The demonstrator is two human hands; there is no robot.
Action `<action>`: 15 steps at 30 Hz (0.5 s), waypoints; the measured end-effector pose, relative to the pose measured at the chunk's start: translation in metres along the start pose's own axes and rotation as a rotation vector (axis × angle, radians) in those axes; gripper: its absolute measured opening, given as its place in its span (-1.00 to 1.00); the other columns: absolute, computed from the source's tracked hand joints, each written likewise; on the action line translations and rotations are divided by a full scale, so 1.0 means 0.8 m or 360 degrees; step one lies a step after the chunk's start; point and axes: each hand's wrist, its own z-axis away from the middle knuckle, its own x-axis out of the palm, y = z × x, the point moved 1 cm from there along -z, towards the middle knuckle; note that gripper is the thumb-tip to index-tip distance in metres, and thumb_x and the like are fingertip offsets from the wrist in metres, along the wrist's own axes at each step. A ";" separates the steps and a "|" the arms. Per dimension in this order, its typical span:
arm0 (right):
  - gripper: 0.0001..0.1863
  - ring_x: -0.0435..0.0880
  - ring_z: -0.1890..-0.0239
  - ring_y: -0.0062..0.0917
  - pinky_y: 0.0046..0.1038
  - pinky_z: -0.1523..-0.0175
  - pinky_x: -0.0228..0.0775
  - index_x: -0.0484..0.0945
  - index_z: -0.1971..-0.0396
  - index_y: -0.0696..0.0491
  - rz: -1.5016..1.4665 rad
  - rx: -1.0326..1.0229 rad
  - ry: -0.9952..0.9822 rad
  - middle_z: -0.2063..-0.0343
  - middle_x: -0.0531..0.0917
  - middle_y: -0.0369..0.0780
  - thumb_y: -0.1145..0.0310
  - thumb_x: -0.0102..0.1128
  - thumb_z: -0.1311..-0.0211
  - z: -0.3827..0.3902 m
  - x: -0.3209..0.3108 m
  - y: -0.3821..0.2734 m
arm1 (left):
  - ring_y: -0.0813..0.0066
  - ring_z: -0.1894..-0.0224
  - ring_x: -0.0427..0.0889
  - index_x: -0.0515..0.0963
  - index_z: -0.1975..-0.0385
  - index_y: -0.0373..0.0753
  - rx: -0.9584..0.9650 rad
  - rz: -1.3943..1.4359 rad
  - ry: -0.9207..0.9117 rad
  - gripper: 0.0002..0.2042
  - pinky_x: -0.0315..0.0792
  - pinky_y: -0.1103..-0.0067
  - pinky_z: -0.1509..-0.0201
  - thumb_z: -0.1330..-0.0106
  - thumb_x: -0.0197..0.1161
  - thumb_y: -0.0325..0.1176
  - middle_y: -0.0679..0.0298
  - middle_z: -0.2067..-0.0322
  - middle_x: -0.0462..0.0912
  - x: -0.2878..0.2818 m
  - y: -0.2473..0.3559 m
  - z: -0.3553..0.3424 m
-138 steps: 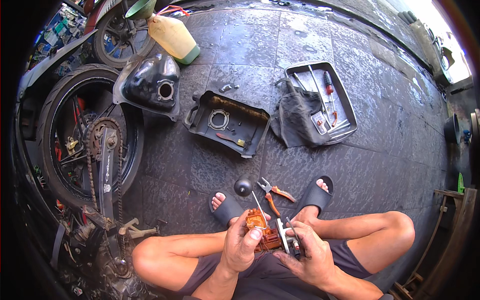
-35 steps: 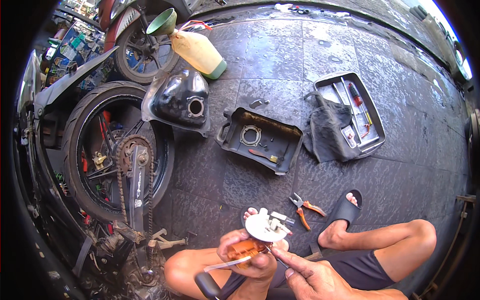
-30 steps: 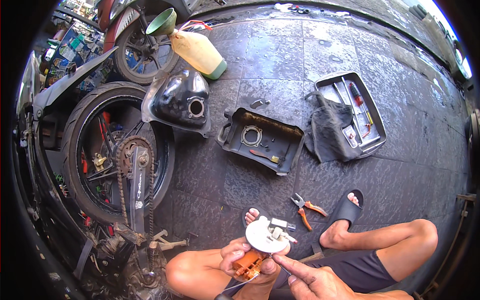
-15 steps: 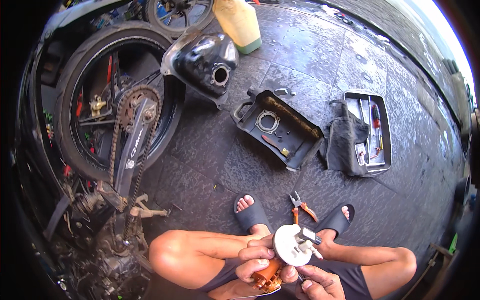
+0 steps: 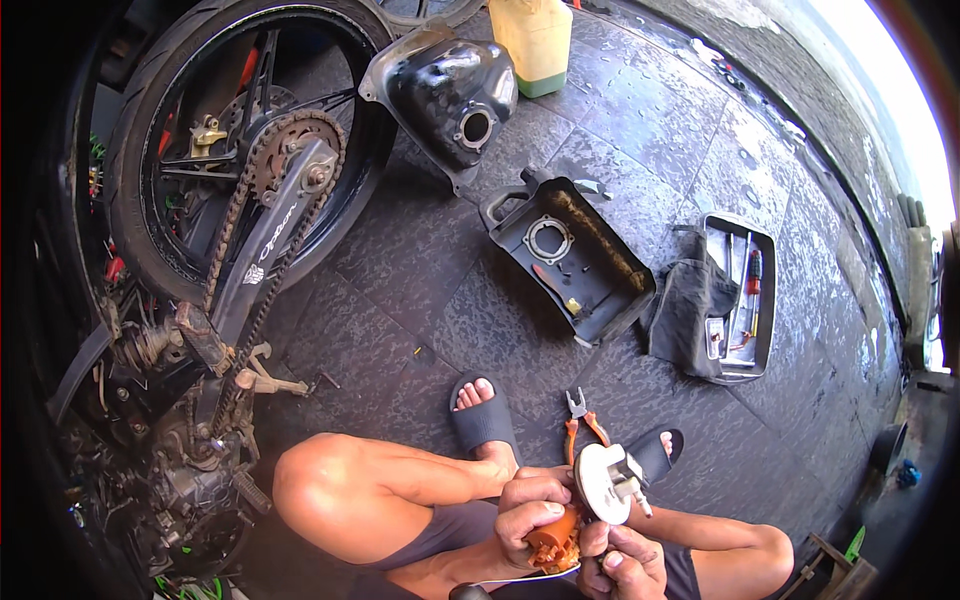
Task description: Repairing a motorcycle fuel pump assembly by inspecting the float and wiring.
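Observation:
My left hand (image 5: 535,512) is wrapped round a fuel pump (image 5: 553,540) with an orange body and a round white flange (image 5: 603,480). The pump is tilted over my lap, its flange facing up and to the right, with a pale outlet stub sticking out. A thin pale strip or wire runs below the orange part. Just under the flange, my right hand (image 5: 627,565) is closed in a pinch; what lies between its fingers is hidden. Orange-handled pliers (image 5: 572,432) lie open on the floor between my sandalled feet, just beyond the pump.
A motorcycle wheel (image 5: 150,85) with a chain (image 5: 222,250) stands at left. Beyond lie a black fuel tank (image 5: 425,90) and a yellowish jerrycan (image 5: 530,45). A cut-open black container (image 5: 610,245) holds a metal ring (image 5: 566,240) and a brush (image 5: 555,287). Right of it is a tool tray (image 5: 768,320).
The view has shifted, so the surroundings sit differently in the picture. The pump has turned, and its flange now shows more edge-on. My right fingers have come closer to the flange and the orange body.

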 end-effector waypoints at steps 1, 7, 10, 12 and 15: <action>-0.66 0.19 0.71 -0.82 -0.72 0.56 -0.06 0.43 0.02 0.29 0.0037 -0.0087 0.0007 0.47 0.49 -0.34 0.31 0.00 -0.41 -0.001 0.002 0.001 | 0.26 0.24 0.62 0.25 0.07 -0.15 0.0022 0.0025 0.0023 -0.44 0.60 0.43 0.19 -0.07 0.54 -0.39 0.16 0.20 0.42 0.003 -0.001 0.000; -0.56 0.24 0.66 -0.82 -0.74 0.50 0.05 0.33 -0.22 0.32 0.0349 -0.0312 0.0121 0.48 0.50 -0.36 0.39 -0.06 -0.45 0.006 -0.006 0.025 | 0.24 0.16 0.62 0.27 0.02 -0.24 -0.0103 -0.0006 -0.0121 -0.38 0.57 0.42 0.08 -0.02 0.57 -0.36 0.08 0.16 0.44 0.001 0.000 0.004; -0.53 0.27 0.60 -0.81 -0.73 0.45 0.10 0.28 -0.30 0.29 0.0580 -0.0376 0.0235 0.52 0.47 -0.39 0.44 -0.08 -0.47 0.009 -0.014 0.035 | 0.20 0.11 0.61 0.26 -0.03 -0.28 -0.0164 -0.0038 -0.0274 -0.36 0.56 0.40 0.03 -0.02 0.56 -0.38 0.03 0.10 0.45 0.000 0.004 -0.001; -0.54 0.27 0.60 -0.81 -0.73 0.45 0.11 0.28 -0.31 0.28 0.0593 -0.0419 0.0316 0.53 0.46 -0.40 0.45 -0.09 -0.47 0.006 -0.011 0.039 | 0.18 0.07 0.61 0.27 -0.04 -0.31 -0.0232 -0.0167 -0.0276 -0.35 0.56 0.41 0.01 -0.01 0.57 -0.39 0.01 0.08 0.46 0.003 0.006 -0.002; -0.54 0.27 0.60 -0.82 -0.73 0.45 0.12 0.28 -0.32 0.25 0.0582 -0.0473 0.0364 0.54 0.47 -0.40 0.46 -0.10 -0.47 0.005 -0.009 0.042 | 0.19 0.04 0.60 0.29 -0.05 -0.33 -0.0194 -0.0280 -0.0371 -0.33 0.57 0.43 -0.01 0.01 0.60 -0.38 0.01 0.07 0.50 0.000 0.005 -0.001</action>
